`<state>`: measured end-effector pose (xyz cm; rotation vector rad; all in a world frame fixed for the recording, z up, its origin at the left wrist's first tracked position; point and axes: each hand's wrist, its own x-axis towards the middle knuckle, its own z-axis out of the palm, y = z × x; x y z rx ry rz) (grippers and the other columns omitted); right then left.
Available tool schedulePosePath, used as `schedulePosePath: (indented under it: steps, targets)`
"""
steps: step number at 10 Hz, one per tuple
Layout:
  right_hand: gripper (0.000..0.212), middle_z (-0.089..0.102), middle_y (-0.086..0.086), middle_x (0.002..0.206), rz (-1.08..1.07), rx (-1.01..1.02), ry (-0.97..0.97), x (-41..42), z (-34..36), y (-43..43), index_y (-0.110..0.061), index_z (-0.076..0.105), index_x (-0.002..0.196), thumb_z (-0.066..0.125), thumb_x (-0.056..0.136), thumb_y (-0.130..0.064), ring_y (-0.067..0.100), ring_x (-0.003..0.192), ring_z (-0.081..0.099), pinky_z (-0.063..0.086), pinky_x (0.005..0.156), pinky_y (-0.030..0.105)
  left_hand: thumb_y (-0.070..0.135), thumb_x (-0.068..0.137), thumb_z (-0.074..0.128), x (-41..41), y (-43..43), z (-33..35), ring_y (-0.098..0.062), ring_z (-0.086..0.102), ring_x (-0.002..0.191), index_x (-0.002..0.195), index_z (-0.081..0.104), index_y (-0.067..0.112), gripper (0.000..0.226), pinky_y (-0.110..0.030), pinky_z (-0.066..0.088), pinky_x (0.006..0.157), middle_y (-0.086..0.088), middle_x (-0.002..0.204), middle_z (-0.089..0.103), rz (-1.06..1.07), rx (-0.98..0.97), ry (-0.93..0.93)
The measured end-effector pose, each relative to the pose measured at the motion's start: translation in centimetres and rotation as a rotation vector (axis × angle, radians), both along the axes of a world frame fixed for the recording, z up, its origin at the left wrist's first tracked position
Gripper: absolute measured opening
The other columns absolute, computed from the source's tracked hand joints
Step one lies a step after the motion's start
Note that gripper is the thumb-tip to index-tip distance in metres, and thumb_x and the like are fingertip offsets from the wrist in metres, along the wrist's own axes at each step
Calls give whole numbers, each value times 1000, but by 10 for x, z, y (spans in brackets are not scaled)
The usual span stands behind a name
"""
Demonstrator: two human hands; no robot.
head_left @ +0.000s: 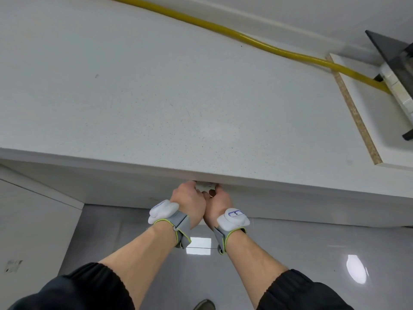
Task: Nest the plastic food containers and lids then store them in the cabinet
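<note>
Both my hands reach under the front edge of the white countertop (156, 121). My left hand (188, 202) and my right hand (218, 203) are side by side, fingers curled around a small white plastic piece (205, 187) that shows between them just below the counter's lip. Most of that piece is hidden by the counter edge and my fingers, so I cannot tell whether it is a container or a lid. The cabinet interior is out of sight beneath the counter. Each wrist carries a grey strap with a white sensor pod.
A yellow hose (223, 30) runs diagonally across the back of the countertop toward a white board (366, 121) and a dark appliance (393, 63) at the right. A white cabinet panel (33, 220) stands at the left. Glossy grey floor tiles (312, 253) lie below.
</note>
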<state>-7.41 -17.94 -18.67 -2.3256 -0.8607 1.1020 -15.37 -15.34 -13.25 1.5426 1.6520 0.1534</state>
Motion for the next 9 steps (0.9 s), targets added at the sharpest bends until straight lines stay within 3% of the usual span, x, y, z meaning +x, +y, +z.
schedulePosePath:
  steps: [1,2,4,5,6,7,8,9]
  targets:
    - [24,61,15,124,27,-14,-6,3,3,2,-8,53,108,47,88,-22,31,100,60,45,84,32,13,96,39,4,0,-2,-35,58,105,108,58,1,25,-35,46,84,-18,110,64,-1,-15,5]
    - [35,57,13,129,48,-29,24,3,11,0,-4,50,122,48,91,-20,32,113,57,46,95,37,12,96,39,7,-4,-1,-33,58,105,110,54,1,24,-34,45,81,-17,111,63,-13,-30,19]
    - [29,64,15,114,279,-23,-81,-1,35,-1,-7,56,118,50,91,-15,31,104,61,51,88,37,11,95,37,7,-2,3,-37,59,98,89,50,4,17,-34,43,75,-22,103,64,47,-89,-69]
    - [30,62,16,117,314,-21,-91,-4,43,0,-5,53,121,47,92,-11,31,106,59,48,87,34,15,96,36,0,-1,-1,-36,59,96,103,53,4,22,-35,44,77,-22,107,63,31,-151,-199]
    - [32,62,16,116,302,15,-73,-12,45,-4,-7,51,122,46,91,-9,23,92,55,46,83,32,20,95,40,-12,-1,-4,-34,60,100,117,53,9,28,-32,43,79,-17,112,64,-29,-154,-233]
    - [29,66,13,108,289,63,-22,-22,47,-10,-12,56,116,46,89,-11,18,84,53,49,80,33,25,95,44,-23,-6,-2,-26,56,118,133,50,15,40,-28,41,91,-7,131,59,-55,-121,-210]
    - [28,70,-1,91,240,121,65,-33,58,-14,-27,65,94,43,77,-21,22,87,65,55,82,39,25,93,48,-38,-5,12,-19,63,104,117,63,23,28,-25,46,88,-1,114,70,-64,-73,-258]
    - [34,73,-8,89,200,195,56,-39,71,-13,-31,68,96,42,75,-27,14,87,68,56,82,33,25,91,50,-55,0,33,-18,65,82,100,70,23,22,-28,51,80,3,92,73,-42,3,-307]
